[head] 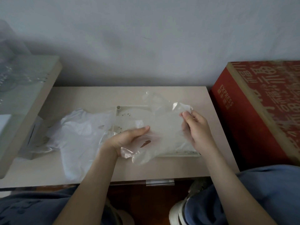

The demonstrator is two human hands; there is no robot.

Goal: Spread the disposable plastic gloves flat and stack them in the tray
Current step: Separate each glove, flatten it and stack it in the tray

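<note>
The right hand [197,127] pinches one corner of a clear plastic glove [162,120] between thumb and fingertips, holding it up over the far right part of the tray [181,153]. The left hand [128,138] lies at the near end of the same glove with its thumb stretched out straight. Its fingers show only dimly through the film, so I cannot tell whether they grip it or just support it. The glove hangs between both hands, above the pale tray, and its loose end drapes over the left wrist. A heap of crumpled gloves [78,137] lies on the table [97,96] just left of the left hand. A red box [253,111] stands well to the right of the right hand.
</note>
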